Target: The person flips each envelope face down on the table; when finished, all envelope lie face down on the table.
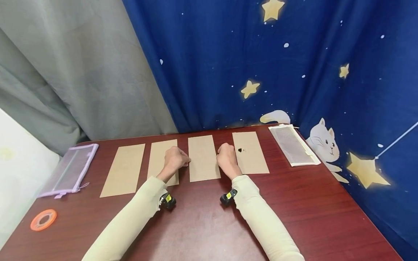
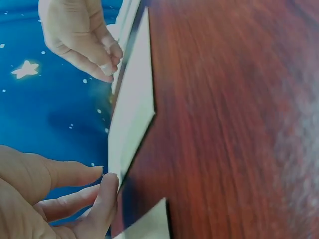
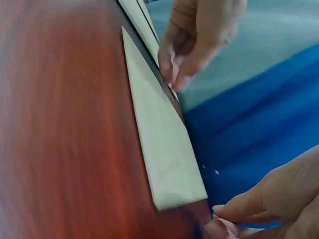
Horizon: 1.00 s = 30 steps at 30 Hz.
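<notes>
A flat tan paper rectangle [image 1: 204, 158] lies on the table between my two hands. My left hand [image 1: 175, 158] is at its left edge, with the wrist above another tan sheet [image 1: 158, 156]. In the left wrist view, the thumb and fingers of that hand are close together beside the paper's near corner. At the right edge is my right hand [image 1: 227, 158], fingers bent loosely and thumb close to the fingertips in the right wrist view. Neither hand shows anything clearly held. To the right lies a tan sheet with a small black print [image 1: 253, 154].
One more tan sheet [image 1: 123, 169] lies further left. A purple mesh zip pouch [image 1: 70, 168] and an orange tape roll [image 1: 44, 220] are at the left end of the dark red table [image 1: 202, 224]. A white-edged mesh pouch [image 1: 292, 145] lies at the right, before a blue star curtain [image 1: 209, 72].
</notes>
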Tool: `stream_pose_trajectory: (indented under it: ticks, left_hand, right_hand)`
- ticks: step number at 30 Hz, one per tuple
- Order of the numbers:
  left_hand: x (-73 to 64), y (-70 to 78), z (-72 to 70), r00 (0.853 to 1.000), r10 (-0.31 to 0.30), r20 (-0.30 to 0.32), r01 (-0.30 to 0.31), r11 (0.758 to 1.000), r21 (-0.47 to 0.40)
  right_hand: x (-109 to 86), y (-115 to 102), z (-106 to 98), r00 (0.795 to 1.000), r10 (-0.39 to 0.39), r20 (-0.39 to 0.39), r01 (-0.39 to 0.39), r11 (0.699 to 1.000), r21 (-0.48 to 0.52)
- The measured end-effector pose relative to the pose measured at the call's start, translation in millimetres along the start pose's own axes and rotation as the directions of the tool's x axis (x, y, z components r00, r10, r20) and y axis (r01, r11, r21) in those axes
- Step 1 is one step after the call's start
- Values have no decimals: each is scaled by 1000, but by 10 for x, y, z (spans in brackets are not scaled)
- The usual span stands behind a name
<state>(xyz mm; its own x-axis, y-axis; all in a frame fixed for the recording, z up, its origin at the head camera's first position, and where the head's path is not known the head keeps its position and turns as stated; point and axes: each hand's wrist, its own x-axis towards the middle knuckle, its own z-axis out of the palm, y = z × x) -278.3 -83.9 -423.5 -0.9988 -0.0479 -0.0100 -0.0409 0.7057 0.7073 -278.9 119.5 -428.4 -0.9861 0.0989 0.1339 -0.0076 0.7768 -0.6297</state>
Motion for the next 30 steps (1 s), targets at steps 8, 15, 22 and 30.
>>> stream_pose_trajectory:
  ticks: [8, 15, 22, 30]
  left_hand:
    - [-41, 143, 42, 999, -14, 48, 21, 990, -141]
    - [1, 332, 107, 973, -93, 209, 183, 867, -464]
    - [85, 685, 410, 882, -118, 456, 433, 585, -686]
    - [162, 1038, 838, 840, -127, 528, 517, 483, -706]
  right_hand:
    - [130, 302, -525, 999, 50, -7, -50, 999, 10]
    - [342, 775, -1110, 991, 103, 87, -114, 986, 124]
    - [472, 1231, -1425, 917, 172, 360, -318, 859, 402]
    - [510, 1460, -1428, 828, 260, 497, -502, 739, 449]
